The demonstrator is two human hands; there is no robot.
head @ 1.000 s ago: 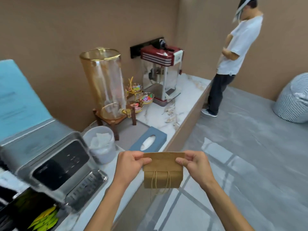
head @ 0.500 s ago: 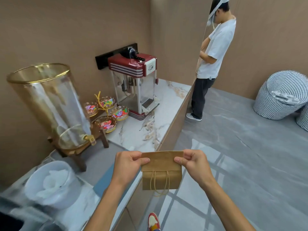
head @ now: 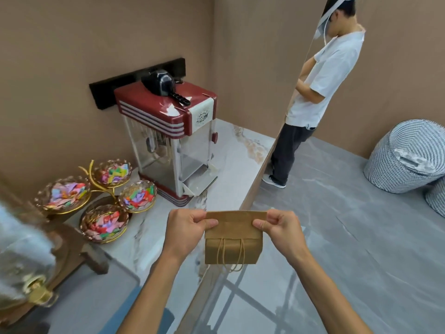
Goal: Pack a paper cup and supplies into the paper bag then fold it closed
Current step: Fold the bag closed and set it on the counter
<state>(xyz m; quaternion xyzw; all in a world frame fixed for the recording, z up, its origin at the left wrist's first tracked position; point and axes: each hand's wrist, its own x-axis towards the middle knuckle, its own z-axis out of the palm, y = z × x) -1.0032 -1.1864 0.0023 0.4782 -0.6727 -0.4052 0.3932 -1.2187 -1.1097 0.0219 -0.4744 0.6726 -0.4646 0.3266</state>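
Out in front of us, past the edge of the counter [head: 231, 150] and above the grey floor [head: 337, 237], we hold the paper bag [head: 233, 237] up in the air between both hands. Our left hand [head: 186, 231] pinches the bag's upper left corner, thumb on the near face and fingers curled behind. Our right hand [head: 279, 229] pinches the upper right corner the same way. Both hands are closed tight on the paper, with nothing else in them. The bag's top is folded over toward us into a flap that covers its upper part, and the twine handles [head: 231, 255] hang loose from under the flap, down past the bag's bottom edge. What is inside the bag we cannot tell.

On the counter to our left stands a red popcorn machine [head: 168, 138] against the wall. Near it, closer to us, a gold stand carries four glass bowls of coloured sweets [head: 106, 222]. At the far left a blurred drink dispenser [head: 21, 261] sits on a wooden base. Across the room another person [head: 320, 92] in a white shirt stands at the far end of the counter, and a striped pouf [head: 407, 155] rests on the floor at the right.
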